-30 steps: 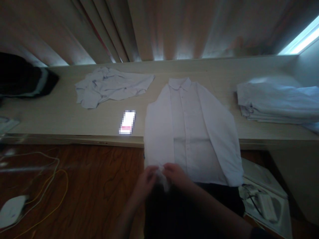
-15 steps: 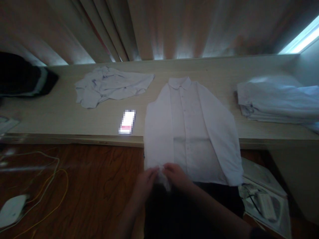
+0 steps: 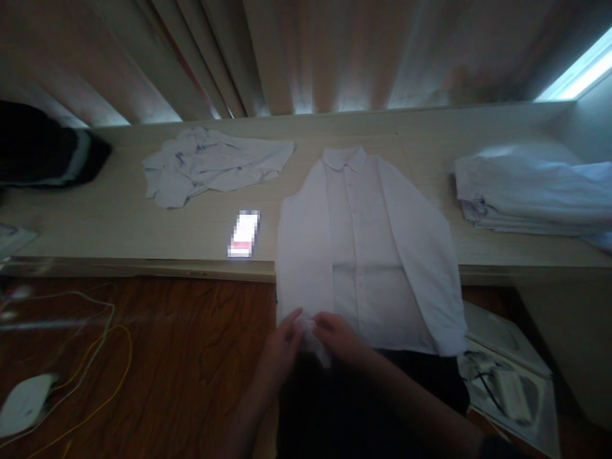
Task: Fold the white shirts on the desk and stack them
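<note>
I see the long pale table [image 3: 143,223] running under the curtains, its right end cut off by the frame. A white shirt [image 3: 363,248] lies buttoned-side up on it, hem hanging over the near edge. My left hand [image 3: 282,347] and right hand [image 3: 339,338] meet at the left cuff [image 3: 310,335], fingers pinching it; dim light blurs the grip. A stack of folded shirts [image 3: 526,191] sits at right.

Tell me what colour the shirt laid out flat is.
White, plain, no pattern; the shirt shows in the head view, though the light is dim.
</note>
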The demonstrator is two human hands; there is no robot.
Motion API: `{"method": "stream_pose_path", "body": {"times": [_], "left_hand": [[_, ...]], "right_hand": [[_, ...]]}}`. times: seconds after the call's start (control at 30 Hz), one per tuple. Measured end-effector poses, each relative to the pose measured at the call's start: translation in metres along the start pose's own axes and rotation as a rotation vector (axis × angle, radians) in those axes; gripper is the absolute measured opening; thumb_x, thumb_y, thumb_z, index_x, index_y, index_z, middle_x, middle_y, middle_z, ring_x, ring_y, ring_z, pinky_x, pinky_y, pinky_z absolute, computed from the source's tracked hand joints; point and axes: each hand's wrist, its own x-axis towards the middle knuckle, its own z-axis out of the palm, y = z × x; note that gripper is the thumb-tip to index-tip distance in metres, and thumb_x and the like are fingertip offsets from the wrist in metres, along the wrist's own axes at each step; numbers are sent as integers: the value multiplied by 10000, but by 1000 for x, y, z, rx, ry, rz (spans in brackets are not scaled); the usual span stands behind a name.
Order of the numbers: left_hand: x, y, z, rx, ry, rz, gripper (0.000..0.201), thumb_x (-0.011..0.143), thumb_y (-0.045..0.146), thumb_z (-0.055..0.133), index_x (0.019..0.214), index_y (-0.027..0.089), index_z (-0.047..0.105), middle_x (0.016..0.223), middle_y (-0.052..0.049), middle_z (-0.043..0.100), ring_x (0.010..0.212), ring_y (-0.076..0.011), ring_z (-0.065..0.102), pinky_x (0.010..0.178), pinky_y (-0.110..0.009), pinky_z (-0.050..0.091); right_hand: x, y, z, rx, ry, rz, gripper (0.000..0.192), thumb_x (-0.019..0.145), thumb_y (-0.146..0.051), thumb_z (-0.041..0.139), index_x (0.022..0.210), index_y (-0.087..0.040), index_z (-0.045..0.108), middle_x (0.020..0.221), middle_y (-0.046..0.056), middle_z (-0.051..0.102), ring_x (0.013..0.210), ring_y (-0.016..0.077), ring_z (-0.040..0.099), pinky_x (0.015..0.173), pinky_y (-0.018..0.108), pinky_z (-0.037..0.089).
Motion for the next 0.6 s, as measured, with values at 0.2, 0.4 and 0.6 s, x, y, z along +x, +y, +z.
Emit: {"method": "stream_pose_path", "body": {"times": [0.2, 0.4, 0.6], "left_hand": [[3, -3, 2, 21, -39, 51, 352, 848, 399, 453, 1091, 219, 633, 1091, -61, 682, 1008, -201, 615, 949, -356, 458], [1, 8, -3, 90, -37, 41, 283, 846, 393, 465, 984, 222, 644, 949, -34, 703, 870, -173, 639, 806, -280, 491], [1, 8, -3, 118, -79, 59, 271, 851, 405, 467, 981, 240, 639, 955, -15, 699, 870, -165, 637, 788, -265, 476]], "right_hand": [[-2, 0, -3, -65, -9, -52, 134, 821, -238, 474, 753, -168, 566, 682, -16, 561, 639, 107, 494, 562, 210, 367], [-4, 2, -2, -73, 6, -47, 197, 799, -368, 573, 840, -176, 592, 695, -21, 567, 626, 107, 486, 556, 219, 359], [-5, 5, 3, -67, 50, -38, 299, 781, -462, 612, 875, -180, 585, 722, -16, 566, 631, 106, 485, 550, 217, 372]]}}
